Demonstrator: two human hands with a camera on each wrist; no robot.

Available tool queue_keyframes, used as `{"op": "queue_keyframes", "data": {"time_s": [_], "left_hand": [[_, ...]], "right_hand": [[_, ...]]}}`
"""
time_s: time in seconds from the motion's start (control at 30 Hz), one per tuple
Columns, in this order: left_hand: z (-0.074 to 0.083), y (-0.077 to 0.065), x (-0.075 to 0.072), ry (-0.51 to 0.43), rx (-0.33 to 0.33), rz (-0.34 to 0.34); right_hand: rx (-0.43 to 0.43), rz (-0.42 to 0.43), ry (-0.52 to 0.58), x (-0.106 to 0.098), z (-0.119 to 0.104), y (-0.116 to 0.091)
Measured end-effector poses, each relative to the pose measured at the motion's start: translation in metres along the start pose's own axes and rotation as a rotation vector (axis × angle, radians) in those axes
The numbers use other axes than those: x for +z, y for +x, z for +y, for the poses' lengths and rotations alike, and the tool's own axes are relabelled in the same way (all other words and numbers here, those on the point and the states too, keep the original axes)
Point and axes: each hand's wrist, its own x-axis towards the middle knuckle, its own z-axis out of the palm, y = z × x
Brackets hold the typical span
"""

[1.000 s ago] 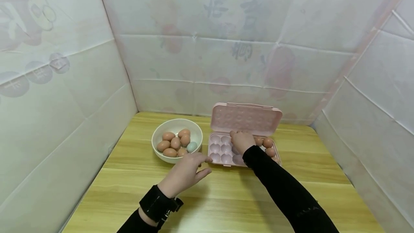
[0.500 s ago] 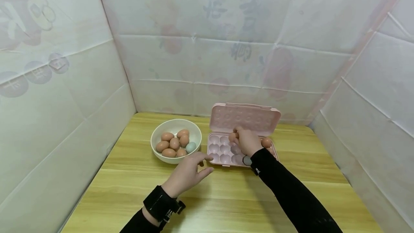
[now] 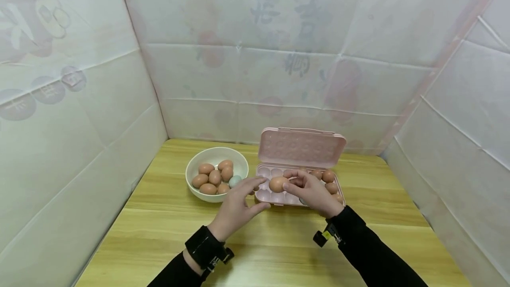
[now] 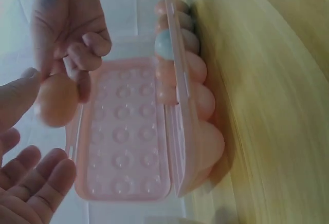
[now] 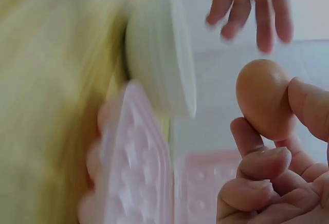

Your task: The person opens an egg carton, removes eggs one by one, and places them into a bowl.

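Note:
A brown egg (image 3: pixel 278 184) is pinched between the thumb and fingers of my right hand (image 3: pixel 314 193), above the tray of the pink egg carton (image 3: pixel 301 147). My left hand (image 3: pixel 237 207) faces it from the left, thumb and fingers spread apart, with a gap to the egg in the right wrist view. The carton's lid stands up at the back. Brown eggs (image 3: pixel 328 176) fill cups on its right side, while cups on the left show bare. In the left wrist view a pale blue-green egg (image 4: pixel 164 44) also sits among the carton's eggs.
A cream bowl (image 3: pixel 191 163) left of the carton holds several brown eggs and one pale green egg (image 3: pixel 234 181). Everything stands on a wood-grain table (image 3: pixel 255 251). Cloth-covered walls (image 3: pixel 247 74) close in the back and both sides.
My right hand has lifted the brown egg out of the carton and brought it left and toward me. My left hand has moved slightly right and up, closer to the egg.

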Motion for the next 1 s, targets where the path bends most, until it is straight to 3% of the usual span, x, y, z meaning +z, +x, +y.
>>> {"op": "queue_keyframes", "data": {"time_s": [0.23,0.47,0.77,1.0], "left_hand": [[0.005,0.003,0.011,-0.05,0.108,0.02],[0.009,0.004,0.016,-0.042,0.196,0.056],[0.012,0.003,0.016,-0.014,0.187,0.064],[0.011,0.003,0.013,0.01,0.168,0.042]], "right_hand": [[0.023,-0.115,0.202,0.009,0.0,-0.016],[-0.006,-0.175,0.306,0.016,0.006,-0.02],[-0.006,-0.205,0.37,0.021,0.007,-0.019],[0.009,-0.21,0.357,0.02,0.009,-0.019]]}}
